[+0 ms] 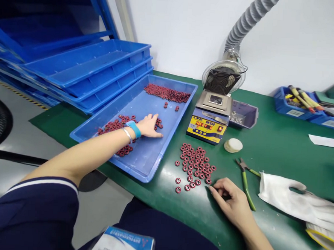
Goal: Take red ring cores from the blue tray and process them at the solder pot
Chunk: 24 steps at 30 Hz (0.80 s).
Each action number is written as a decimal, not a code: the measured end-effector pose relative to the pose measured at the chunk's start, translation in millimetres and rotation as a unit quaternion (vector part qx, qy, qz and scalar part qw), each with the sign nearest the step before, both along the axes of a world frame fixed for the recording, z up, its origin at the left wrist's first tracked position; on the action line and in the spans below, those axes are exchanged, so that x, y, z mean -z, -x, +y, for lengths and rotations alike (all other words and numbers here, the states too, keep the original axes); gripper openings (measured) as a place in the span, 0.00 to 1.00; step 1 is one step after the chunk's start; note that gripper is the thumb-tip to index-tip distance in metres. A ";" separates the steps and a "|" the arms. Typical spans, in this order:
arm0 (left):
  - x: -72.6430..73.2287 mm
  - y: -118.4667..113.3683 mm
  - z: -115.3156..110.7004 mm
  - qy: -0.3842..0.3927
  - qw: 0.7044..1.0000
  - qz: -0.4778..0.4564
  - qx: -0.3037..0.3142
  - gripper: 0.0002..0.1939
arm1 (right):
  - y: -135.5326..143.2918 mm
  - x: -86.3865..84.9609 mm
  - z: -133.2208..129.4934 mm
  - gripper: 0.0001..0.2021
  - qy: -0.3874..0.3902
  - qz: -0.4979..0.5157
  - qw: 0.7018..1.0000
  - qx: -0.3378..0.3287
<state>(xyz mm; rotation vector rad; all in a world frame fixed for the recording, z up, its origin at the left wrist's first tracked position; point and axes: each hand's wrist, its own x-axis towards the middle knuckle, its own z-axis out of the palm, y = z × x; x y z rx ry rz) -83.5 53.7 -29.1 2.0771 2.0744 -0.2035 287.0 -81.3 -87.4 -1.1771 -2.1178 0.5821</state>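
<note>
My left hand [150,127] reaches into a blue plastic tray [136,168], palm down with thumb and fingers spread. Small red-and-black ring-shaped parts [112,126] lie loose around and under it. At the tray's far end, many more of these rings [167,93] stand packed in rows, with a few loose in front. On the green table, my right hand [231,202] rests with fingers loosely curled and nothing visible in them. Its thumb tip is close to a spread of red rings [195,162] lying on the tabletop.
Behind the rings stands a yellow-fronted device [206,127] with a lit red display, below a grey duct hose [247,20]. Green-handled cutters [246,186], a white glove [292,197] and a round white pad [233,145] lie right. Stacked blue trays [102,64] stand left.
</note>
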 end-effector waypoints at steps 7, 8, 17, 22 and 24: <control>33.1 -30.8 5.8 -0.144 0.983 0.025 -0.108 0.33 | -0.6 1.5 0.1 0.10 0.001 -0.002 1.000 0.001; 34.4 -30.8 7.1 -0.148 0.983 0.028 -0.104 0.29 | -0.7 1.3 0.1 0.10 -0.002 -0.001 1.000 -0.001; 32.7 -28.2 -3.8 -0.147 0.985 0.029 -0.079 0.29 | -1.7 -4.3 -1.3 0.10 0.000 -0.002 1.000 -0.007; 35.2 -22.9 -3.8 -0.143 0.988 0.021 -0.052 0.24 | -2.6 -2.4 -1.5 0.11 0.007 -0.005 1.000 -0.006; 36.5 -19.3 -0.8 -0.139 0.989 0.014 -0.043 0.21 | -2.4 -2.1 -1.7 0.11 0.010 -0.005 1.000 -0.004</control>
